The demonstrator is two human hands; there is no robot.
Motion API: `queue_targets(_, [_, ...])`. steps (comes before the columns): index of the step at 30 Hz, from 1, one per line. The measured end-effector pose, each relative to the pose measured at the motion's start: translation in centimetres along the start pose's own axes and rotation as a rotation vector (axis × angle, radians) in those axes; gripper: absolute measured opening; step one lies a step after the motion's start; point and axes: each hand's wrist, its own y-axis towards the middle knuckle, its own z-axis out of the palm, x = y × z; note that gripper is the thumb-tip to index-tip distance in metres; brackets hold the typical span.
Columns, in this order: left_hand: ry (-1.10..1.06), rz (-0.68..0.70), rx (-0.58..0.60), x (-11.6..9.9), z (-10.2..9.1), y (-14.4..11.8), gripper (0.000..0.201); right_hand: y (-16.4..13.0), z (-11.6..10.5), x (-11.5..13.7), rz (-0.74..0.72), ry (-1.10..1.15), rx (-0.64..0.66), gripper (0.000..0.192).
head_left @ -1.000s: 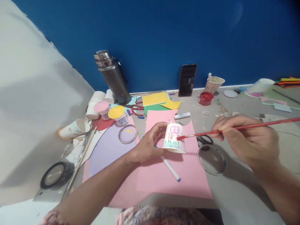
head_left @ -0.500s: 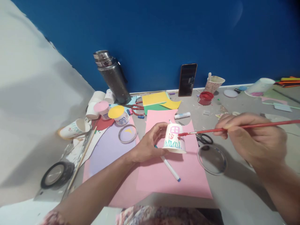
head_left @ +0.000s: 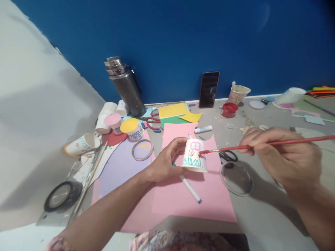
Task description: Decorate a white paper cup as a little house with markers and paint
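Note:
My left hand (head_left: 169, 158) grips a white paper cup (head_left: 192, 165), held upside down with its rim lowest. A pink window, red dots and green grass strokes decorate its side. In my right hand (head_left: 285, 157) is a thin red paintbrush (head_left: 277, 142), pinched between thumb and fingers. Its red-coated tip touches the cup's side, right of the red dots. Beneath the cup lie a pink paper sheet (head_left: 209, 205) and a white marker (head_left: 192, 191) with a blue end.
An open jar of red paint (head_left: 229, 110) stands at the back, near a propped phone (head_left: 209, 89). Scissors (head_left: 230, 155) and a tape ring (head_left: 237, 178) lie right of the cup. Decorated cups (head_left: 133, 129) and a steel flask (head_left: 126, 89) are at the left.
The brush tip has shifted very slightly down and left on the cup. Both hands keep their holds, and nothing else has visibly moved.

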Motion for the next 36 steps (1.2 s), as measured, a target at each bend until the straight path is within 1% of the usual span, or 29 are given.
queue_targets(5, [0.015,0.008,0.019,0.06,-0.09,-0.01,0.076,-0.08,0.1,-0.18,-0.011,-0.03,0.032,0.015])
queue_targets(10, [0.023,-0.017,0.016,-0.07,-0.09,-0.02,0.076,-0.12,0.16,-0.19,0.005,-0.019,-0.011,0.014])
queue_targets(15, [0.025,-0.008,0.02,0.04,-0.13,0.03,0.077,-0.08,0.1,0.05,0.041,-0.05,0.021,0.014])
queue_targets(20, [0.028,-0.017,0.022,0.13,-0.27,0.06,0.077,0.0,0.15,0.26,0.029,-0.03,-0.02,0.014])
queue_targets(25, [0.03,0.013,0.043,0.18,-0.29,0.11,0.077,-0.09,0.33,0.0,0.049,-0.052,-0.002,0.013])
queue_targets(30, [0.031,-0.013,0.027,0.25,-0.24,0.04,0.077,-0.17,0.3,0.03,0.054,-0.014,-0.021,0.013])
queue_targets(36, [0.04,-0.009,0.035,0.21,-0.24,0.09,0.078,-0.28,0.16,-0.03,0.054,-0.01,0.048,0.013])
